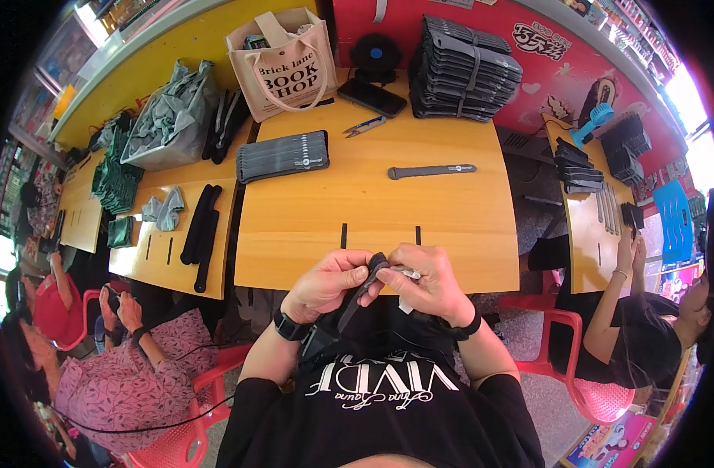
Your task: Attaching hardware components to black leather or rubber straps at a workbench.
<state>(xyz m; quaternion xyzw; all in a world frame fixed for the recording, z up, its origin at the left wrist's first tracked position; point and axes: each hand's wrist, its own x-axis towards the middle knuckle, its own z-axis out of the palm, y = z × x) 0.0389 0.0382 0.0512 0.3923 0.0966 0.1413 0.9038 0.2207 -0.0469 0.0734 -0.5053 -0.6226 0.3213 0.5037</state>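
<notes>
Just over the near edge of the wooden table (pixel 295 234), I hold a dark strap (pixel 378 260) between both hands. My left hand (pixel 330 279) pinches it with thumb and fingers, and its tail hangs below toward my lap. My right hand (pixel 429 282) closes on the strap's upper end, which is bent over. Something small and whitish shows at the right fingers, too unclear to name. Farther off, a single grey strap (pixel 431 171) with a rounded end lies flat at the right. A row of grey straps (pixel 283 154) packed side by side lies at the left.
Thread snips (pixel 364 126) and a phone (pixel 372 97) lie toward the back, before a small black fan (pixel 375 54). A canvas tote (pixel 283 74) stands back left, a tied strap stack (pixel 462 74) back right. People work at side tables, beside red chairs (pixel 563 343).
</notes>
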